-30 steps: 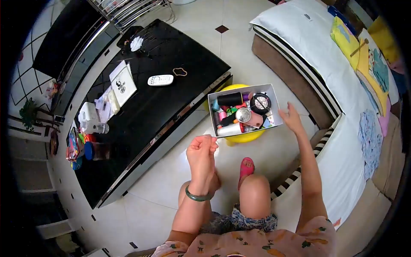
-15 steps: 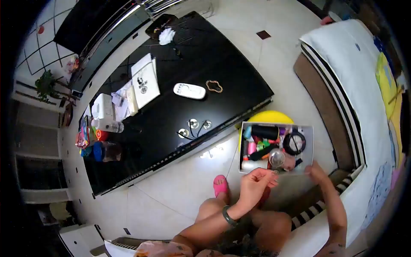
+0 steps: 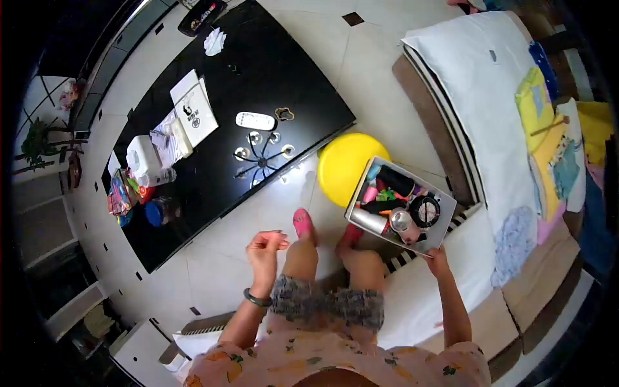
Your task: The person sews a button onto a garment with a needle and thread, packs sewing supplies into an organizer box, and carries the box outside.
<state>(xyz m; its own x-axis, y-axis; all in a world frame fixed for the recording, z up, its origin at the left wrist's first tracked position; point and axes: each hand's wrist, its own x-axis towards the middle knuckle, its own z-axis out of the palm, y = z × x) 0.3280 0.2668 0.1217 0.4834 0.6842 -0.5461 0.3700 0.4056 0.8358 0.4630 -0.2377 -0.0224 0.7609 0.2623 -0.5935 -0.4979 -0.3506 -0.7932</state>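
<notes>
My right hand [image 3: 438, 260] grips the near corner of a white box [image 3: 442, 227] with its fingers wrapped on the rim. The box sits at a slant between a yellow round stool [image 3: 342, 168] and the sofa; whether anything supports it underneath is hidden. Inside lie a black ring-shaped roll [image 3: 425, 211], a clear jar [image 3: 402, 221], a silver-white cylinder [image 3: 370, 220], a black cylinder [image 3: 396, 180] and small coloured items. My left hand [image 3: 264, 250], a dark bangle at its wrist, is raised left of my knees, fingertips pinched together. What they hold, if anything, is too small to name.
A black table [image 3: 284, 71] carries a white remote [image 3: 255, 120], a bracelet [image 3: 284, 114], a paper bag [image 3: 194, 109], a tissue box [image 3: 142, 155] and a jar with a blue lid [image 3: 161, 211]. Along the right runs a sofa [image 3: 451, 58] with folded clothes [image 3: 545, 148].
My left hand has moved left, away from the box. My right hand has taken hold of the box's corner, and the box has turned and shifted off the stool toward the sofa.
</notes>
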